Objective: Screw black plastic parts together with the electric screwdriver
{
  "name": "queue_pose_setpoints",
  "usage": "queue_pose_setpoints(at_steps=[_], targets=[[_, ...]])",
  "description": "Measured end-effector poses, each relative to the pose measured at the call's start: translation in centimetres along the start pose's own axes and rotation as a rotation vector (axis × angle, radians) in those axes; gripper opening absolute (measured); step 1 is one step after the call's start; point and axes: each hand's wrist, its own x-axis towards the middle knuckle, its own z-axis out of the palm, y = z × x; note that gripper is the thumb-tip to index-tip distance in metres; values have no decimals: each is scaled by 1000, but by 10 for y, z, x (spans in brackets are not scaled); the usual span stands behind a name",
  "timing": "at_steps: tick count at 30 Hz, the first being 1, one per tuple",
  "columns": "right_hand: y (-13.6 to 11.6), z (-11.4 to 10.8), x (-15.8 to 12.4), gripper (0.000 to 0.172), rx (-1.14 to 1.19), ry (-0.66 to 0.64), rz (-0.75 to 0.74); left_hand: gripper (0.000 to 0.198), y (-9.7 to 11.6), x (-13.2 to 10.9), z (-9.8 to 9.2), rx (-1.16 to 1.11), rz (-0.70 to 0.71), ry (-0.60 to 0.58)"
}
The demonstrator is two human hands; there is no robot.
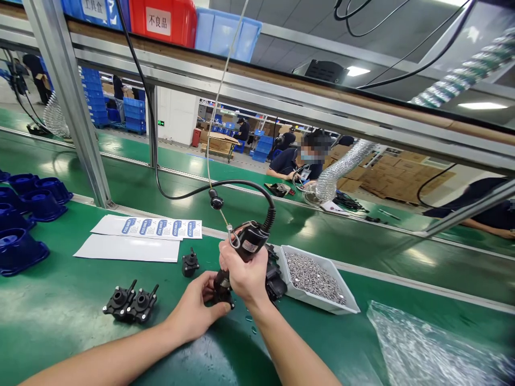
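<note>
My right hand [246, 271] is wrapped round a black electric screwdriver [252, 240], held tilted, with its lower end down at a small black plastic housing [223, 298]. My left hand [197, 305] grips that housing on the green bench, fingers behind it and thumb in front. Most of the housing is hidden by my fingers and the tool. A similar black housing [190, 262] stands just beyond my left hand. Two more joined side by side, a pair of housings [131, 303] with silvery screws at their corners, sit to the left. Further black parts [275, 279] lie partly hidden behind my right hand.
A white tray [350, 306] full of screws stands to the right, near crumpled clear plastic [434, 343]. Label sheets [129, 249] lie at the back left, blue plastic cups [20, 249] far left. The screwdriver's cable [181, 195] and hanging cord cross overhead. A co-worker [300, 161] sits opposite.
</note>
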Motion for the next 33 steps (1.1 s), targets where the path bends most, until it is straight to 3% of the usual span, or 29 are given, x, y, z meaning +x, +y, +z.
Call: queue_pose_setpoints(at_steps=[6, 8, 10, 12, 14, 16, 17, 19, 20, 22, 23, 26, 29, 33], targets=[[-3, 3, 1, 31, 0, 53, -45, 48, -6, 1, -4, 35, 5, -36], [-11, 2, 2, 27, 13, 52, -71, 54, -11, 3, -6, 190, 65, 9], [-23, -3, 5, 23, 36, 92, -143, 60, -10, 4, -9, 443, 214, 96], [-37, -11, 9, 19, 78, 156, -243, 62, 2, 1, -16, 679, 382, 170], [-50, -20, 12, 19, 130, 218, -318, 60, 27, -8, -28, 849, 449, 175], [-60, -29, 14, 21, 167, 254, -351, 62, 58, -24, -44, 1029, 391, 126], [-64, -33, 14, 21, 180, 268, -355, 75, 73, -33, -53, 1152, 323, 97], [-70, -38, 14, 20, 196, 282, -355, 109, 95, -48, -69, 1416, 79, 2], [-71, -39, 13, 20, 199, 282, -356, 116, 101, -53, -75, 1526, -48, -56], [-72, -40, 12, 19, 195, 272, -366, 103, 106, -58, -79, 1672, -183, -157], [-72, -39, 11, 18, 188, 262, -372, 92, 105, -58, -77, 1712, -177, -193], [-69, -37, 9, 14, 163, 225, -362, 76, 95, -49, -59, 1656, -72, -235], [-66, -35, 7, 13, 153, 177, -330, 79, 76, -35, -36, 1326, -92, -242], [-61, -33, 5, 16, 162, 96, -264, 79, 36, -16, -19, 905, -31, -89]])
